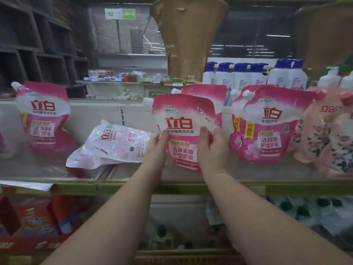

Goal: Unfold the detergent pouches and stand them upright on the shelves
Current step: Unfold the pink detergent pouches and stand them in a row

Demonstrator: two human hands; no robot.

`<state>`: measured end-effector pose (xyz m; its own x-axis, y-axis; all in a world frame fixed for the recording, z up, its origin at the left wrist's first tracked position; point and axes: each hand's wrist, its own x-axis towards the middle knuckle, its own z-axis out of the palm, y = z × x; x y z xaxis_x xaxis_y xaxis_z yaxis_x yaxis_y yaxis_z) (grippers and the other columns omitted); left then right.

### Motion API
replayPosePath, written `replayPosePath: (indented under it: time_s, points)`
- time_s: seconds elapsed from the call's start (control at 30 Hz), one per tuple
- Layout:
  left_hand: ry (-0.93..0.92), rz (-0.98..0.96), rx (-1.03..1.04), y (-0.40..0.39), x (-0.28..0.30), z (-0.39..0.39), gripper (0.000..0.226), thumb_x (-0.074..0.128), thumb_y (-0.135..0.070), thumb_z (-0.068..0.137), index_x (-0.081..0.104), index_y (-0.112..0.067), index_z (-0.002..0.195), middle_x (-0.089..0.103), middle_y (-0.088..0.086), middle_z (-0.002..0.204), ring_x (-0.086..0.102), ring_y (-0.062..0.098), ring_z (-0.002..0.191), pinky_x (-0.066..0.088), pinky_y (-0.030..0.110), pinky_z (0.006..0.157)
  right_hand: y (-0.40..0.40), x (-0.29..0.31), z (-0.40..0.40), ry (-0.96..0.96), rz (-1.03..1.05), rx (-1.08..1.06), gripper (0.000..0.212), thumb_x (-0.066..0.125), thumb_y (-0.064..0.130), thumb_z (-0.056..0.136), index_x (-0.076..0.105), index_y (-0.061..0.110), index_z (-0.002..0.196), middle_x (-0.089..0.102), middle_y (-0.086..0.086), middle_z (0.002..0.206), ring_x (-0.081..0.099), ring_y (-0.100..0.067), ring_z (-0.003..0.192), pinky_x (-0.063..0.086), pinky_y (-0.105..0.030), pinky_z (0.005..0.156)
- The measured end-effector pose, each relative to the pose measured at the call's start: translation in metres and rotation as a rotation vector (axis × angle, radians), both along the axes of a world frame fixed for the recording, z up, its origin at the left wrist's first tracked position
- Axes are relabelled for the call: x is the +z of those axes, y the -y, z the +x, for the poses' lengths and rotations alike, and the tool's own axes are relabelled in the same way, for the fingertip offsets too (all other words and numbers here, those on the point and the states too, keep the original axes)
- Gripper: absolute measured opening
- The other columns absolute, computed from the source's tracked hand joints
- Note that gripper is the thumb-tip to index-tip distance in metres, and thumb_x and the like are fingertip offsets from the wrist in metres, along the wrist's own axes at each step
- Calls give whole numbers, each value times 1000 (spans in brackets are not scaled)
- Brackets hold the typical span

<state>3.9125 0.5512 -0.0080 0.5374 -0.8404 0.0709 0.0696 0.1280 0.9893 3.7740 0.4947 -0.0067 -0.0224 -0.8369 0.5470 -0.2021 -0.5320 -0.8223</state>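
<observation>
A pink and white detergent pouch [182, 129] stands upright at the middle of the shelf [172, 181], its top right corner bent over. My left hand [157, 148] grips its left edge and my right hand [213, 148] grips its right edge, thumb on the front. Another pouch [114, 144] lies flat on its back just to the left. Upright pink pouches stand at the far left [44, 115], behind the held one [206, 94] and to the right [267, 125].
Peach floral pouches [324, 134] stand at the far right. White bottles with blue caps [248, 75] line the back. A woven cone-shaped basket [189, 35] rises behind the shelf. Red detergent packages [38, 222] fill the lower shelf at left.
</observation>
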Motion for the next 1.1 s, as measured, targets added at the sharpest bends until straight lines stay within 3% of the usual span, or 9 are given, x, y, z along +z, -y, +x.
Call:
replayPosePath:
  time_s: [0.13,0.23,0.3,0.37,0.47,0.57,0.8,0.97,1.1]
  points:
    - [55,18,-39,8,1,-6,79,54,-81,87,42,-36,152,66,-14,135,60,12,119,44,43,99,12,5,-5,33,78,-31,42,40,63,105,51,23,97,73,0,90,75,-12,75,67,-43,66]
    - [86,6,-78,14,-3,-9,50,55,-65,98,52,-36,139,73,-16,121,68,5,109,51,32,89,19,8,-8,21,91,-56,44,40,63,105,53,21,100,73,1,90,74,-10,74,64,-35,61]
    - [117,14,-96,18,-7,-10,40,57,-60,99,58,-37,132,76,-18,115,71,5,107,52,34,92,20,10,-11,15,121,-58,39,40,63,105,50,26,98,73,4,89,73,-5,70,56,-24,53]
    - [143,15,-110,22,-9,-12,33,57,-57,101,60,-37,127,77,-18,111,74,2,101,54,29,84,23,12,-13,38,146,-51,29,42,62,105,42,34,97,72,8,90,71,-1,66,51,-19,49]
    - [159,1,-105,26,-13,-13,30,58,-53,102,61,-36,127,77,-18,110,74,-2,98,55,25,81,32,11,-16,100,169,-49,29,45,66,102,45,37,102,73,8,92,73,-3,65,59,-25,53]
    - [161,0,-114,27,-17,-11,25,57,-45,105,60,-35,128,76,-19,110,73,-5,96,56,17,73,44,-4,-16,139,220,-71,48,44,79,92,53,32,101,74,10,89,75,-7,68,67,-41,67]
    - [195,27,-89,26,-17,-11,23,46,-45,110,58,-35,127,72,-19,106,67,-17,75,46,4,48,54,-17,-17,173,362,-46,76,31,94,80,63,27,97,79,2,88,79,-17,73,67,-52,73]
    - [186,22,-54,27,-18,-9,26,46,-46,110,61,-34,126,74,-17,109,71,-8,84,48,6,49,53,-14,-19,195,422,20,63,34,86,88,62,31,100,80,3,91,79,-15,74,67,-42,75]
    - [171,42,6,28,-19,-8,26,42,-46,111,66,-40,118,75,-24,101,68,-2,101,53,20,72,54,-13,-21,213,431,49,53,36,77,96,60,31,101,78,6,90,76,-6,63,62,-28,60]
